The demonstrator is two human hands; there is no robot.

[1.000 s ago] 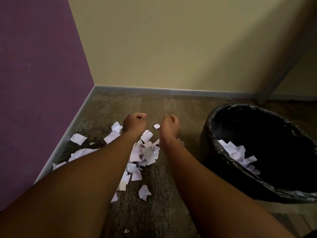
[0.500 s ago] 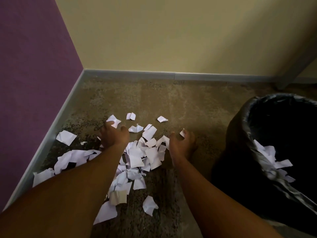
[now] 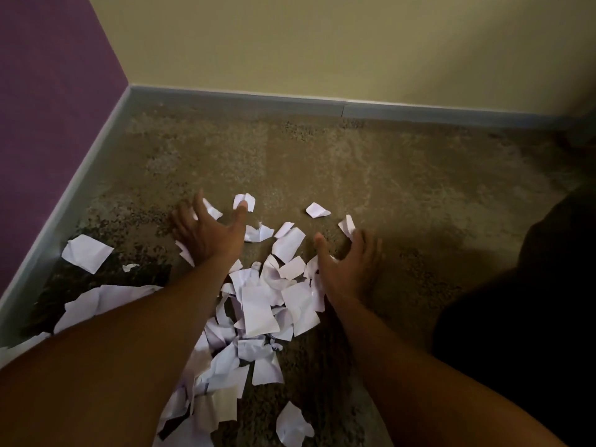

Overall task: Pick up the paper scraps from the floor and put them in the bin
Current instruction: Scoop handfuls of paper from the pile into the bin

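The left hand [image 3: 206, 235] is spread flat, fingers splayed over the far left scraps; the right hand [image 3: 350, 264] is open with fingers loosely bent, holding nothing. Between them, running back toward the person, lies the heap of paper scraps [image 3: 258, 304] on the carpet [image 3: 403, 195]. The bin [image 3: 532, 301] sits dark at the right, nearer the right hand.
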